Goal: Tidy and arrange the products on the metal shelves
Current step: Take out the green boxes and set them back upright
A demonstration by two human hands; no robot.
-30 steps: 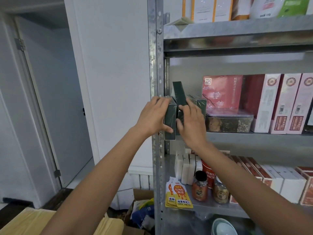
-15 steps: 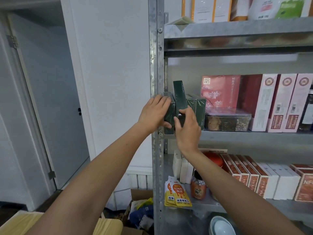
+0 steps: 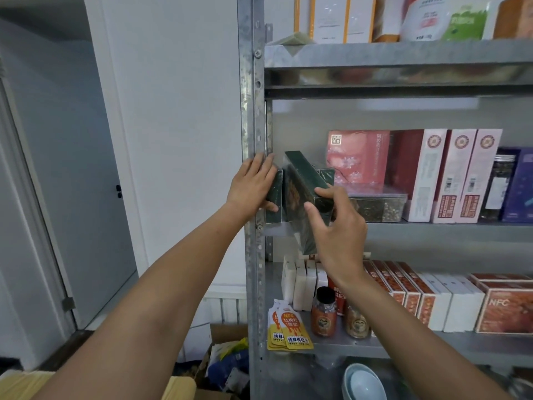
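**Two green boxes gripped at the shelf's left end**

Working at the left end of the middle metal shelf (image 3: 432,229), just beside the upright post (image 3: 251,111).

With the left hand (image 3: 253,189): gripping an upright dark green box (image 3: 274,200), fingers curled over its outer side against the post, thumb across the front face.

With the right hand (image 3: 337,226): pinching a tilted dark green box (image 3: 300,192), thumb on the near face, forefinger laid on the upper edge, other fingers loosely bent beside it. Tilted off vertical, lower end hanging out past the shelf's front lip, just beside the upright box.

Behind and to the right, more green boxes (image 3: 327,176) standing on the shelf.

Further right on the same shelf: a pink box (image 3: 357,157), a clear plastic tub (image 3: 375,207) low in front of it, then white-and-pink cartons (image 3: 450,174).

On the shelf below: white boxes (image 3: 300,281), a black-capped jar (image 3: 324,311), orange pouches (image 3: 291,327) at the front edge.
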